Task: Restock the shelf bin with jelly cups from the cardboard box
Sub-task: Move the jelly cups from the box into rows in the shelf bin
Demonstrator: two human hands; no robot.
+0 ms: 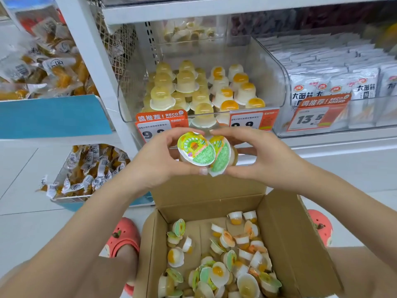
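Hands together mid-air: left hand (159,160) curled round one jelly cup (196,152), right hand (261,157) gripping a second cup (221,157) touching it. Shelf bin (277,82) just beyond the fingertips, part-filled. Cardboard box (285,239) below the wrists, loose cups (219,274) inside.
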